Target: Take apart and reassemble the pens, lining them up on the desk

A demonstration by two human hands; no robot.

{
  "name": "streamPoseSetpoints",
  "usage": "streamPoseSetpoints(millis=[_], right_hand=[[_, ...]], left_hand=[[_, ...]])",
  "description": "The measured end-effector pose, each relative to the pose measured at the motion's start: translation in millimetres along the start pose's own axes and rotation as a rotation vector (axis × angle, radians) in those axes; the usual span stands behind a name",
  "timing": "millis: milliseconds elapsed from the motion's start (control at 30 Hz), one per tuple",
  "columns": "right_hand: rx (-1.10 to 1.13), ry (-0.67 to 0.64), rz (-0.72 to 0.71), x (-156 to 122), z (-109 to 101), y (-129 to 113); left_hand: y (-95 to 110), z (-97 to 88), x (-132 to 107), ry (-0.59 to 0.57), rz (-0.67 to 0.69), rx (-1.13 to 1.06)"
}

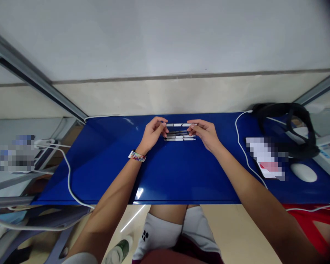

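Far on the blue table [181,176], left hand [153,132] and right hand [205,134] pinch opposite ends of the pens [179,135] lying side by side.

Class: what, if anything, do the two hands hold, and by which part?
A white pen, by its two ends: the left hand pinches the left end, the right hand the right end. The other pens lie beside it on the blue table.

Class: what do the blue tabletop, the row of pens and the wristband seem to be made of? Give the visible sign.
Tabletop: glossy, probably painted metal or laminate; bright glints show on it. Pens, the farthest held at its ends by the left hand and right hand: likely smooth plastic, white and dark; too small for certainty. Wristband: multicoloured, perhaps woven fabric.
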State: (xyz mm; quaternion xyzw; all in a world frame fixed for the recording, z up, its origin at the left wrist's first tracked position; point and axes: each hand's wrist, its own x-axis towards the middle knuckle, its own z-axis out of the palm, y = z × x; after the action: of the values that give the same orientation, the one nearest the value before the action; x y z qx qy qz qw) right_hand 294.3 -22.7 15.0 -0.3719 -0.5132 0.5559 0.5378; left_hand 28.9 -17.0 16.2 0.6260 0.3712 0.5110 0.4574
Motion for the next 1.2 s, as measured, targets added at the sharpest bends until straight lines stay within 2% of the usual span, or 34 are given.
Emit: streamPoseSetpoints(millis=[367, 533, 767, 1033, 1200], right_hand=[[0.020, 0.014, 0.034, 0.5, 0.1, -3.3], [0.022, 0.009, 0.016, 0.4, -0.3, -2.8], [0.042, 0.014, 0.034, 0.3, 0.3, -4.5], [0.037, 0.013, 0.031, 0.0, 1.2, -5.5], [0.040, 0.023, 0.050, -0.1, 1.1, -5.4]], left_hand=[[-1.5, -0.1, -0.7, -0.003, -0.002, -0.044], [-2.3, 1.2, 0.7, 0.046, -0.011, 0.010], [-4.7, -1.4, 0.4, 0.045, 0.046, 0.091], [-2.3, 0.7, 0.6, 0.049, -0.040, 0.056], [-1.4, 2.6, -0.8, 0.092, -0.006, 0.101]])
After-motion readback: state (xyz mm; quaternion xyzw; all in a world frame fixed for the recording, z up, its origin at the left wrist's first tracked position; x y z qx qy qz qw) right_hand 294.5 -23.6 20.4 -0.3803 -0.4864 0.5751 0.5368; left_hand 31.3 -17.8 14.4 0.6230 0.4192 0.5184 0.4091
